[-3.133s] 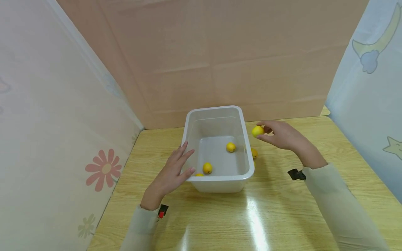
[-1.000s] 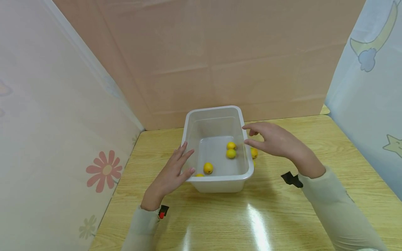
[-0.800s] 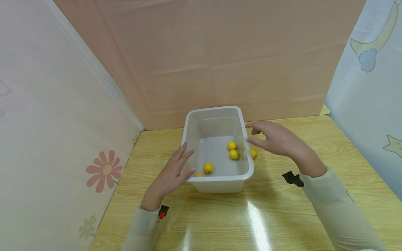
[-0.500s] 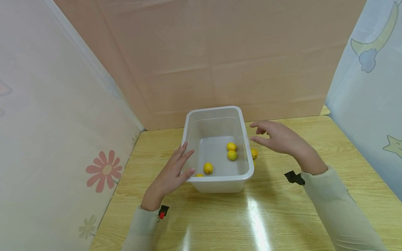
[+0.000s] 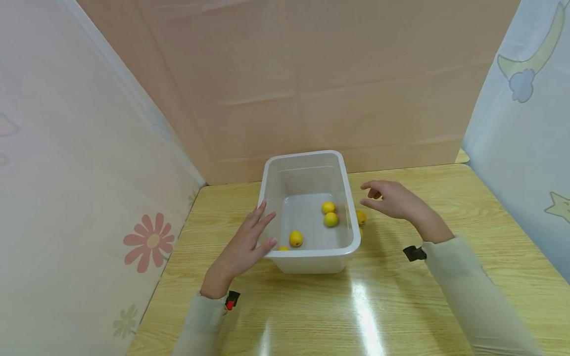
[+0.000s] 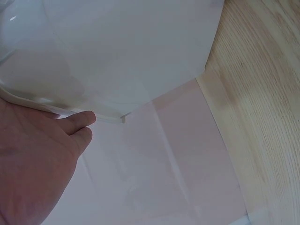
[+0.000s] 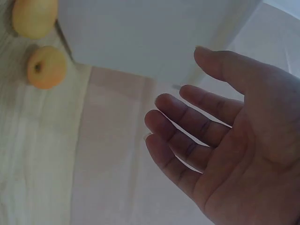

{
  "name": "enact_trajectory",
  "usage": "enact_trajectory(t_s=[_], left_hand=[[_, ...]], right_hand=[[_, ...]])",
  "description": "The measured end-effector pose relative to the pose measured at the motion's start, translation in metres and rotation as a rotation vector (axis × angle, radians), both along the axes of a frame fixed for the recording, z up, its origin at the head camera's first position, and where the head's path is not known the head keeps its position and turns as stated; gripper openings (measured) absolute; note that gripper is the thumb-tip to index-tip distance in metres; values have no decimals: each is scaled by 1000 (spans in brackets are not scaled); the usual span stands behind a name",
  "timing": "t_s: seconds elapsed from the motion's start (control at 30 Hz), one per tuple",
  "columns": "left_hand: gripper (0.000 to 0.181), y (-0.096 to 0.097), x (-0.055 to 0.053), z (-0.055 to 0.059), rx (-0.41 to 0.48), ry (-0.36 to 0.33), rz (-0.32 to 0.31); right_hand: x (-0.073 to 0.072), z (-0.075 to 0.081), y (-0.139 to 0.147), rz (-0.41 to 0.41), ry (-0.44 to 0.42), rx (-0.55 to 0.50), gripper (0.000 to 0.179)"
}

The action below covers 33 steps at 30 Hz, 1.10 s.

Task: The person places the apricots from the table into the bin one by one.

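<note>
A white plastic tub (image 5: 313, 253) stands on the table with several small round yellow fruits inside. Two of them, a yellow fruit (image 5: 328, 207) and a greener one (image 5: 331, 219), lie together near its right wall. My left hand (image 5: 242, 243) rests on the left rim, fingers spread. To the right of the tub, my right hand (image 5: 392, 199) is in the air, fingers loosely bent and holding nothing. Below it on the table lie an orange-yellow fruit (image 7: 47, 67) with a dark end and another fruit (image 7: 35, 16), both beside the tub's right wall and partly hidden in the head view.
The wood-grain table (image 5: 401, 296) carries the tub near its back edge. Behind it hangs a peach-coloured sheet (image 5: 303, 89). Pale patterned sheets stand at the left (image 5: 89, 173) and right (image 5: 525, 148).
The right hand held a yellow fruit beside the tub, then let it go inside. Since then that hand has drawn back rightward and slightly toward me. My left hand has stayed on the rim.
</note>
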<state>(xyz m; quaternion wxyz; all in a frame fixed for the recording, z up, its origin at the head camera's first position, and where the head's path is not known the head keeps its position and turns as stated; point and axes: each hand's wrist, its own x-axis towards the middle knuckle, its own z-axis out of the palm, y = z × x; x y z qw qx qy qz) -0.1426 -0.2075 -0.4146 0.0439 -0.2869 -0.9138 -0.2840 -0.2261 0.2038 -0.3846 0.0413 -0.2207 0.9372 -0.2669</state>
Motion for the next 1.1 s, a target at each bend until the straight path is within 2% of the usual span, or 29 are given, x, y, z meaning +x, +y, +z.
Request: enact_trajectory(t_s=[0.2,0.47,0.83,1.1], left_hand=[[64,0,0,1,4,9,-4],[64,0,0,1,11,9,-10],[64,0,0,1,10,2,-1],[63,0,0,-1,20,14,-10]], right_hand=[[-8,-26,1,1,-3,-7,46],[-16,-53,1,-14,-30,0,50],[-26,-81,1,-13,-81,5,51],[-27,-92,0,10,-143,5,45]])
